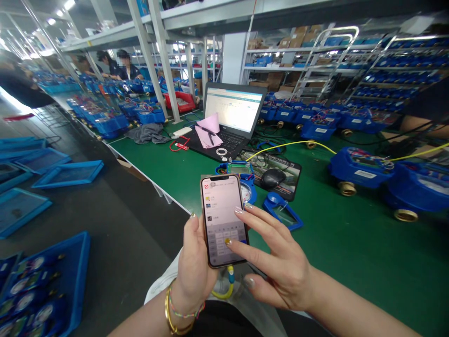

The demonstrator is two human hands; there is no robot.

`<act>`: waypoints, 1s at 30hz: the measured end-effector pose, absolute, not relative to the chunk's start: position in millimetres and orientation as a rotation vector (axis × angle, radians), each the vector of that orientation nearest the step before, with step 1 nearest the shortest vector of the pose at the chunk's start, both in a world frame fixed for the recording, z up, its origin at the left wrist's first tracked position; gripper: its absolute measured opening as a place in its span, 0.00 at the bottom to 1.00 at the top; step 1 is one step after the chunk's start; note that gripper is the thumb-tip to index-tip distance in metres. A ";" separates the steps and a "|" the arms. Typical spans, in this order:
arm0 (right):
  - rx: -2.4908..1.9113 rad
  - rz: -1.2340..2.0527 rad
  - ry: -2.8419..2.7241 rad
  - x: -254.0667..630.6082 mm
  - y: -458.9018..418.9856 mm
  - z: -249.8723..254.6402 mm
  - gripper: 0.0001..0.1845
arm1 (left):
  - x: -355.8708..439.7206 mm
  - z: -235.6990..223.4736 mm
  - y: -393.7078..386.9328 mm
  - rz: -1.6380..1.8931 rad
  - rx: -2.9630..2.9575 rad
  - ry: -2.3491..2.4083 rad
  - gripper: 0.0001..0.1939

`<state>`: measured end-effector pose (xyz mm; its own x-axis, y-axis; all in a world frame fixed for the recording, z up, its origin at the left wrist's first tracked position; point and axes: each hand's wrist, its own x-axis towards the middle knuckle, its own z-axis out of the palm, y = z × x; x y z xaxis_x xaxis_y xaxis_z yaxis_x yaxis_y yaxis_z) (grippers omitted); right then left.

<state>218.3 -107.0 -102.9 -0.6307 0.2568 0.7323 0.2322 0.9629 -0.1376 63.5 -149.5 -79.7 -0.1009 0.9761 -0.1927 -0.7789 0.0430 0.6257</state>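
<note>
A smartphone [224,210] is held upright in my left hand [192,262], the thumb along its left edge and the palm behind it. Its lit screen shows a list above an on-screen keyboard. Over the lower right of the screen is my right hand [280,257], fingers spread, one fingertip at the keyboard. Just behind the phone, a blue meter [248,191] with a round dial and exposed circuit board is partly hidden. To its right lies a blue frame-shaped cover [282,210] on the green table. A yellow cable [226,292] runs below the phone.
An open laptop [233,110] bears pink paper [208,131] and a pen. A black mouse [272,178] rests on a mouse pad [293,187]. Several blue meters [361,168] line the right side. Blue trays [84,262] lie on the floor at left. People sit further back.
</note>
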 end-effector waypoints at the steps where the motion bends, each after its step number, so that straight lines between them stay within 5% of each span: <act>1: -0.349 0.034 -2.270 218.1 -107.1 -102.9 0.20 | 63.5 -80.1 -149.6 1.530 0.360 0.697 0.26; 30: -0.368 0.009 -2.241 216.0 -110.9 -99.4 0.21 | 69.1 -85.0 -151.3 1.550 0.438 0.643 0.26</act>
<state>216.0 -110.9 -99.4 -0.6014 0.2656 0.7535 0.2598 0.9569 -0.1299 69.1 -151.3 -85.0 -0.0887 0.9907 -0.1032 -0.7730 -0.0031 0.6344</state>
